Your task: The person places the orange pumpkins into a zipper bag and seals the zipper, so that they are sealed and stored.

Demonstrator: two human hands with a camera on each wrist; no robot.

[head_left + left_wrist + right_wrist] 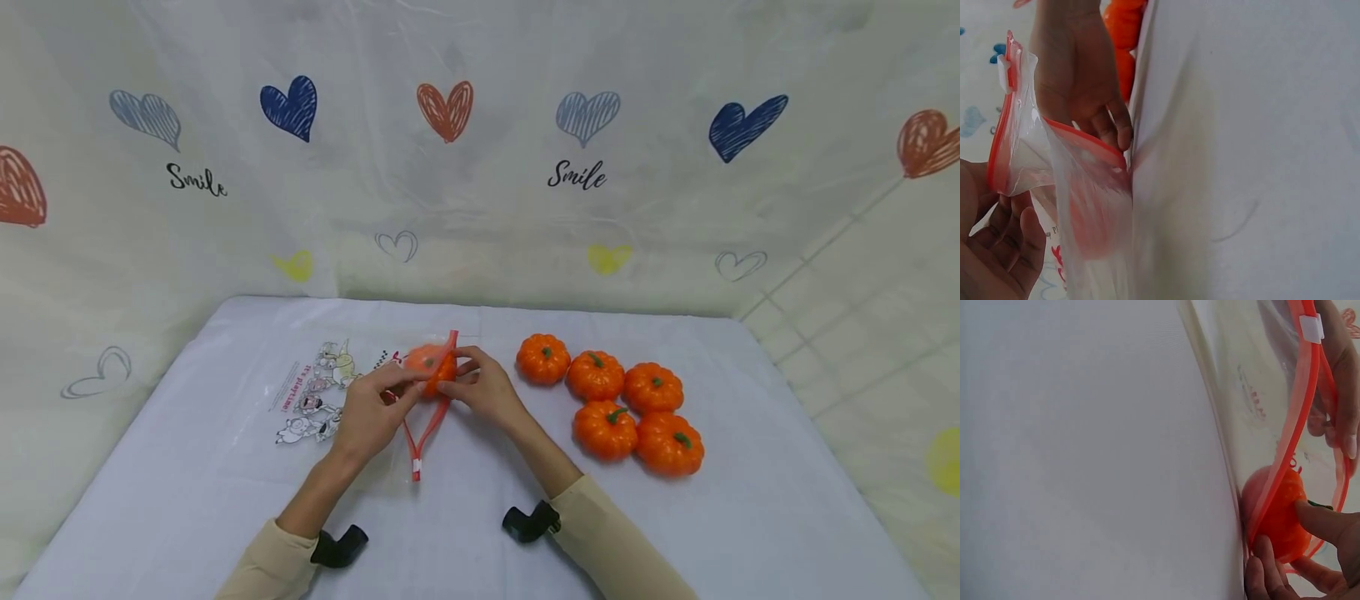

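The left hand (377, 410) pinches the bag (326, 396) by its red rim (435, 427); the right hand (486, 390) grips a pumpkin (1290, 515) partly inside the bag. Five more pumpkins (606, 431) sit right of the bag.

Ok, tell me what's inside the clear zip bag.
An orange pumpkin sits in the mouth of the bag, partly behind clear film. The right hand covers some of the pumpkin, so that part can't be seen.
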